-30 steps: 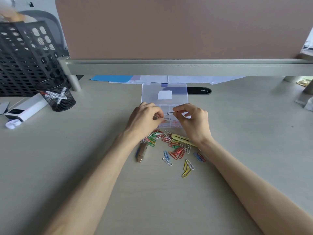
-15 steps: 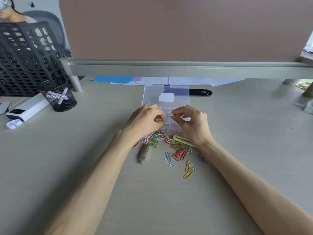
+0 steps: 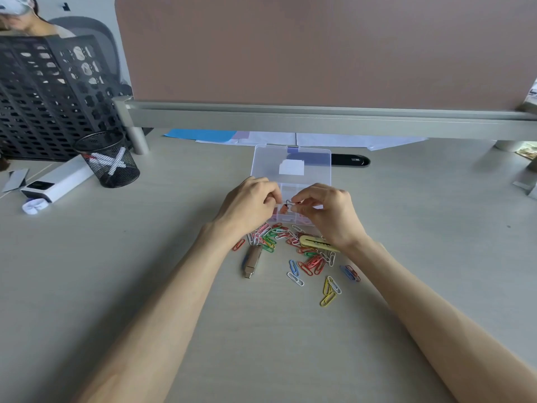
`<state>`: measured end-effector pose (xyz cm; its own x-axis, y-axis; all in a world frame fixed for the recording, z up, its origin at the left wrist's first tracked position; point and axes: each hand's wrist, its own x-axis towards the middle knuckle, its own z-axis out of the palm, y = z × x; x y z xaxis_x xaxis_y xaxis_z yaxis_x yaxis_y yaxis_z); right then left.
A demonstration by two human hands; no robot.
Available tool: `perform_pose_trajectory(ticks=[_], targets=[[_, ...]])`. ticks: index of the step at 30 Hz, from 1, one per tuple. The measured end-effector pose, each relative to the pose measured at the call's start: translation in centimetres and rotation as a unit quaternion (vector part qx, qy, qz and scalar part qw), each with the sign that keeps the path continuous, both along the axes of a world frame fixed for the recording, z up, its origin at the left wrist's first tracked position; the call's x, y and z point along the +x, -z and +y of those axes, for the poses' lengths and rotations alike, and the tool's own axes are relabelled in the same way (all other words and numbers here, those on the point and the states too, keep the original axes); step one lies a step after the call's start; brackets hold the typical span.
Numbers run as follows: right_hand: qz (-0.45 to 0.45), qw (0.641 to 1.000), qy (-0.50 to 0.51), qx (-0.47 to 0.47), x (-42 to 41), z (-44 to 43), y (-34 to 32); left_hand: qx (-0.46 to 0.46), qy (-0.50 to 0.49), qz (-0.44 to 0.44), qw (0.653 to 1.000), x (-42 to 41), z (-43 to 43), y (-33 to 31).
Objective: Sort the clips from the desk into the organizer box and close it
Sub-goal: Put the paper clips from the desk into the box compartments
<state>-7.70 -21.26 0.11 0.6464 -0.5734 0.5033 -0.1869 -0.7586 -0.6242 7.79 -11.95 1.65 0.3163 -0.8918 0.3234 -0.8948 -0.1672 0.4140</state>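
Clips [image 3: 293, 245] scattered in many colours on the desk [image 3: 116, 271], just before the organizer box [image 3: 292, 173], with its clear lid lying open and flat toward the back. Both hands above the box compartments. Right hand [image 3: 328, 213] pinching a small binder clip [image 3: 286, 207] by its wire handle, the orange body hanging down. Left hand [image 3: 250, 205] curled, fingertips close to the same clip; contact cannot be told. Among the clips: a yellow cutter [image 3: 316, 242], partly under the right wrist, and a USB stick [image 3: 252, 260].
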Motion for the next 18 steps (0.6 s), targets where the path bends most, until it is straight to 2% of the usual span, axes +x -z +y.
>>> perform_pose_trajectory(ticks=[8,18], targets=[[0.057,0.998,-0.017,-0.004,0.83,-0.06,-0.46,-0.001,0.004,0.014,1.0,0.3,0.12,-0.1],[0.084,0.996,-0.031,-0.025,0.76,-0.21,-0.24,0.0,0.0,0.025,1.0,0.39,0.2,-0.15]])
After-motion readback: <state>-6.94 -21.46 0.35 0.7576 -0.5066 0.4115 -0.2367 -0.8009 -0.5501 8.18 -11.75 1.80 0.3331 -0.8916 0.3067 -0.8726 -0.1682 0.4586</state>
